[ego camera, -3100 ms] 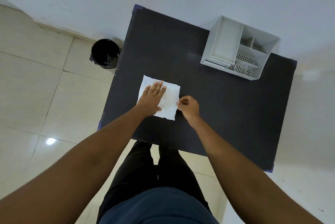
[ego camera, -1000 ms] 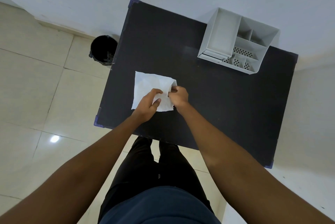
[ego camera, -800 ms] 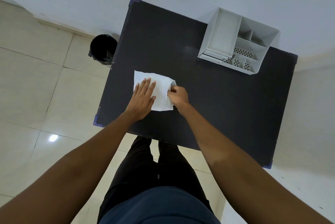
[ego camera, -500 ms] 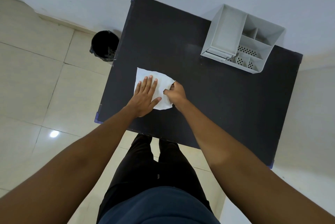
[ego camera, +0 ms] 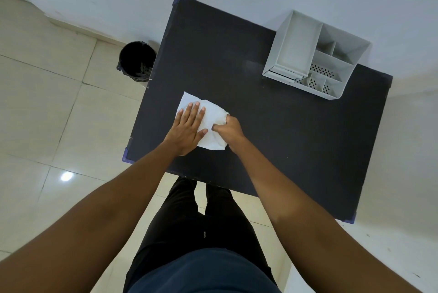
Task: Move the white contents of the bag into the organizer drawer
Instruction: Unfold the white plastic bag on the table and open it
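A white bag (ego camera: 212,117) lies flat on the black table (ego camera: 272,131), near its front left part. My left hand (ego camera: 188,129) presses flat on the bag with fingers spread. My right hand (ego camera: 228,130) is at the bag's right, open end, with its fingers pushed inside the mouth and hidden there. The contents are not visible. The white organizer (ego camera: 315,54) stands at the table's far right, and its small drawer (ego camera: 283,72) at the front left looks closed.
A black waste bin (ego camera: 136,60) stands on the tiled floor to the left of the table. A white wall runs behind the table. My legs are at the table's near edge.
My left hand went from pinching the bag's mouth to lying flat on the bag. My right hand pushed further into the open end. The bag's right edge bulged.
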